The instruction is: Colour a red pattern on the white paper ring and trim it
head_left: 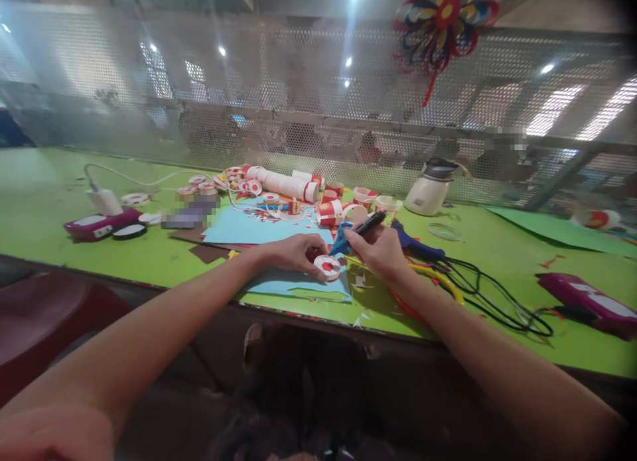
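At the far left, below the edge of the green worktop [44, 182], stands a dark red stool [50, 318]. Above it on the worktop lies a purple power strip [99, 225] with a white plug [103, 201] standing in it, its pale cable [159, 180] curving off to the right. Just beside the strip sits a round black lid [129, 232]. Farther right, small red-and-white discs [196, 180] crowd together, next to a long white tube [281, 182] lying on its side, and a sheet of light blue paper [239, 229] spreads in front of them.

Near the front edge, the left hand [298, 252] has its fingers closed on the rim of a white disc [327, 267] with a red pattern, which is over another piece of blue paper [279, 285]. Behind it are several red-and-white paper cups [365, 197], some upright, some tipped over. To the right, the right hand [378, 252] grips a black marker [371, 225]; a blue pointed thing [341, 239] shows at its fingers, the tip close to the disc. Whether that joins the blue handle [421, 245] behind the hand, I cannot tell.

Beyond stands a cream jug [426, 194] with a dark top. Black cord [478, 278] loops across the worktop, and at the far right lie a green sheet [557, 230] and a purple box [587, 302].
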The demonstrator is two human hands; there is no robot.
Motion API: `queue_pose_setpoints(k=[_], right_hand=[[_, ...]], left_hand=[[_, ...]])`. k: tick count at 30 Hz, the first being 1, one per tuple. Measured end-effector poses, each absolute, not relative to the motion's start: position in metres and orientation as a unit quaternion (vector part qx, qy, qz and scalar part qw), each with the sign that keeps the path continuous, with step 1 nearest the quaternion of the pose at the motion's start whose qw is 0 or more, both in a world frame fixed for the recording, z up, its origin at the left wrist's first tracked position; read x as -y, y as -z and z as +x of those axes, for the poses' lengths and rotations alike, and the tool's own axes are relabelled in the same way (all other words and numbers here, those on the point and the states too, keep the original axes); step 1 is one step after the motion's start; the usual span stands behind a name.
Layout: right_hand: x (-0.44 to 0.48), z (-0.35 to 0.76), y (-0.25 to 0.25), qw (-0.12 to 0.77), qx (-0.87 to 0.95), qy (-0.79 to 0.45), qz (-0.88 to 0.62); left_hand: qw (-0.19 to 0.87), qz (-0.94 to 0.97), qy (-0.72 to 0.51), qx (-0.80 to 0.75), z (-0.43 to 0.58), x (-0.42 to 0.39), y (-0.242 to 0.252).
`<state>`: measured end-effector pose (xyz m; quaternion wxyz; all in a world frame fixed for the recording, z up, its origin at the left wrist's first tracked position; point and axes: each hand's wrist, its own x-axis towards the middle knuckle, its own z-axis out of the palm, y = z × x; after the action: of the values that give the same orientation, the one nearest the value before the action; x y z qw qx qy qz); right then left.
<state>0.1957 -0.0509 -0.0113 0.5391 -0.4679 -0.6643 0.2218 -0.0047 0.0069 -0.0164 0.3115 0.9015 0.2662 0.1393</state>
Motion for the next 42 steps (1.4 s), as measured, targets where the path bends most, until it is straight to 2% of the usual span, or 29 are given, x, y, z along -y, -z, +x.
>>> queue_pose_setpoints(k=[14, 42], right_hand=[[0.0499, 0.1911, 0.0143, 0.479, 0.707, -0.204, -0.479], [0.0466, 0.1929, 0.0184, 0.472, 0.724, -0.181, -0.469]], left_hand=[[0.308, 0.899, -0.14, -0.277, -0.0032, -0.0069, 0.0171], [0.313, 0.903, -0.149, -0.254, -0.0023, -0.0091, 0.0201]])
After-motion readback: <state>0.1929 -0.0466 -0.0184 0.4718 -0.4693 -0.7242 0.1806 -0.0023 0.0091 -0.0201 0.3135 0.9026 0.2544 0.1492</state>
